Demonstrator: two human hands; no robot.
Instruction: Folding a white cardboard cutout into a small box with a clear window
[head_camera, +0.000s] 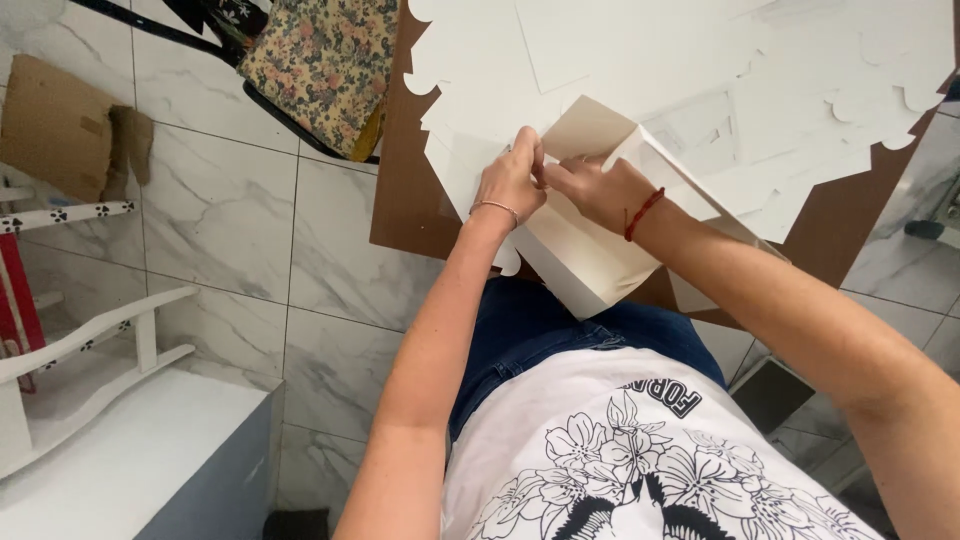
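Marble-veined grey floor tiles surround a brown wooden tabletop (405, 200) strewn with flat white die-cut cardboard sheets (640, 60), as seen from my head camera looking straight down. At the near edge of that tabletop, I hold a half-folded white cardboard box (590, 255), which overhangs the edge toward my lap. My left hand (510, 180), with a thin silver bangle at the wrist, is pressed closed on a flap at the box's top corner, thumb and fingertips pinching the card. My right hand (600, 190), with a red cord bracelet at the wrist, meets it at the same corner, fingers curled and pinching the neighbouring flap; the fingertips themselves are partly hidden behind the left hand. Beyond the tabletop's far left corner stands a floral-patterned fabric chair (325, 65). Well to the left of the tabletop, a scrap of brown corrugated cardboard (55, 125) lies on the floor beside white painted furniture pieces (90, 340).

To my judgement, the fold goes best with both pinches kept close to the crease, the box body braced against the tabletop edge, and the flap eased in squarely so the thin card does not buckle.
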